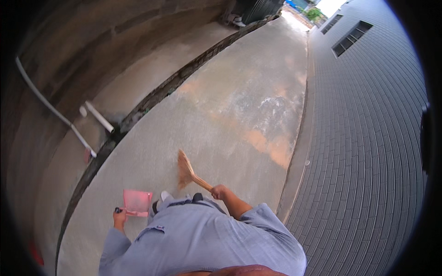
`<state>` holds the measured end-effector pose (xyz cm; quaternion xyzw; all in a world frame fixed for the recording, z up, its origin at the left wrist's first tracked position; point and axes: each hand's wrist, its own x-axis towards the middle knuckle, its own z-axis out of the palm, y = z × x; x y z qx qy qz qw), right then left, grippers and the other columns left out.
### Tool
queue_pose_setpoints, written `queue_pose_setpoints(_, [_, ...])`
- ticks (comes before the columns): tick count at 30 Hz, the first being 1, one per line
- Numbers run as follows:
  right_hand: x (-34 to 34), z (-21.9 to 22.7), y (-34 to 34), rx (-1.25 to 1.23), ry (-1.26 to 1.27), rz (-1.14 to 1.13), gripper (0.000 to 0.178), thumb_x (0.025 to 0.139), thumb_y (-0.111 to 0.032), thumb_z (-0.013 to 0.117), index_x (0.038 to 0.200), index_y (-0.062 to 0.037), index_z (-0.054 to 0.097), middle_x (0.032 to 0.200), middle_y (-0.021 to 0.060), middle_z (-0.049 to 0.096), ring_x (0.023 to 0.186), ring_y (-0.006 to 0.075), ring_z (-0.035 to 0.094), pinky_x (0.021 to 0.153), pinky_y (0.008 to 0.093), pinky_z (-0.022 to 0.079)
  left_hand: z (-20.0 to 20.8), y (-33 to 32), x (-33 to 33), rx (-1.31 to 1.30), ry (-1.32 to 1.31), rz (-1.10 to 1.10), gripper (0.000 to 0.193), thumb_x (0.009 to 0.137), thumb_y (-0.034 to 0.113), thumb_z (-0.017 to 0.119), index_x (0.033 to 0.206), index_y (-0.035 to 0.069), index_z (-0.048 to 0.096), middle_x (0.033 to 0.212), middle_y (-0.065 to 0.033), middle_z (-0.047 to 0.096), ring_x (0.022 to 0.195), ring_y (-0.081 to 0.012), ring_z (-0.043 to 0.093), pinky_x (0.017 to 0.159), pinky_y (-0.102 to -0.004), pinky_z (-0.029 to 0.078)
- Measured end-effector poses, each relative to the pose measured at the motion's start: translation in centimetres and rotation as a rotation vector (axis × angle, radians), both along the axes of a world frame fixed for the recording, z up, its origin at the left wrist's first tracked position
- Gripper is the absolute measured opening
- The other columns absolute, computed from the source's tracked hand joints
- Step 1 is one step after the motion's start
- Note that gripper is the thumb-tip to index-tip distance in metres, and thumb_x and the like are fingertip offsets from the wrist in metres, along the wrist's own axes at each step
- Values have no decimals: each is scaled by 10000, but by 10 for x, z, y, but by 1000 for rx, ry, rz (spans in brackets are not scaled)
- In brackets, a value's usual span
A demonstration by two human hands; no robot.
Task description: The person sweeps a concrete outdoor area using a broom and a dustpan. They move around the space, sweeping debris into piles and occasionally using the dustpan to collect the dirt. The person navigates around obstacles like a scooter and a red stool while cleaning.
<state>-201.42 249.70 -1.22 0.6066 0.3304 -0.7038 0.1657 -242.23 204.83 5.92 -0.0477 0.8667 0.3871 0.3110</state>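
In my right hand (221, 192) is the handle of a straw broom (185, 170). Its tan bristles fan out over the concrete, ahead of my feet; whether they touch the ground I cannot tell. My left hand (119, 218) is closed around the dark handle end of a pink dustpan (137, 201), which is held out to my left. The pan looks flat and wide, and nothing can be made out in it. Broom and dustpan are apart from each other.
A concrete path (221, 115) runs ahead, with orange-brown stains. A dark gutter (152, 99) borders it on the left, near white pipes (100, 117) and a brown wall (69, 55). A grey tiled wall (363, 152) with windows (352, 38) stands along the right.
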Motion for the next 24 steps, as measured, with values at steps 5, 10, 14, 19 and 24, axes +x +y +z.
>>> queue_pose_setpoints(5, [65,-72,30,121,-226,-395,66,790,-102,542,746,-70,505,623,73,451,518,201,476,439,362,438,3,37,-27,135,22,34,114,740,136,679,765,65,593,686,-17,573,586,-134,537,461,-292,451])
queue_pose_setpoints(10, [170,-52,48,527,-168,-5,110,721,-135,551,805,-65,551,632,150,501,544,269,513,483,395,432,-1,77,-30,251,382,-107,124,759,123,686,714,46,601,696,24,584,675,-79,514,660,-248,448])
queue_pose_setpoints(14, [193,36,47,242,472,-800,162,781,-167,473,714,-21,489,555,164,485,468,279,460,467,403,394,-51,71,-68,455,138,114,106,775,145,641,756,51,596,714,7,596,691,-98,557,662,-260,458])
queue_pose_setpoints(19, [192,99,118,751,133,68,210,808,-68,426,648,57,481,524,74,418,489,132,421,479,277,425,-23,111,-43,-19,87,367,163,735,228,617,764,70,594,708,-38,607,588,-145,576,525,-307,471])
queue_pose_setpoints(24, [130,115,207,596,100,234,158,791,-116,504,732,4,587,827,93,651,728,186,585,667,281,457,-30,149,-41,-237,2,442,207,727,248,610,780,48,614,718,-71,624,546,-171,606,490,-313,487])
